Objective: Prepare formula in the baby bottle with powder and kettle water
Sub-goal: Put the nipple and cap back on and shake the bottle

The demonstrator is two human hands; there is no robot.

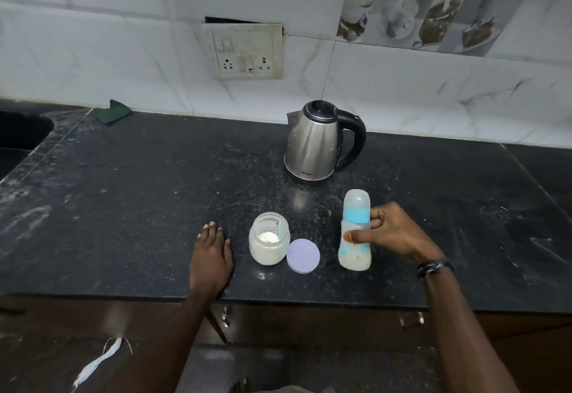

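Observation:
A capped baby bottle (356, 222) with a blue collar stands upright on the black counter (139, 191), milky liquid in its lower part. My right hand (393, 231) grips its middle from the right, thumb across the front. An open powder jar (268, 242) with white powder and a pale green scoop inside stands left of the bottle. Its lilac lid (303, 255) lies flat against the jar's right side. My left hand (211, 253) rests flat on the counter, left of the jar. The steel kettle (315, 142) with a black handle stands behind, lid closed.
A sink (18, 132) is sunk into the counter at far left. A green cloth (114, 111) lies by the tiled wall, under a socket plate (246, 52). Cabinet handles (411, 320) show below the counter's front edge.

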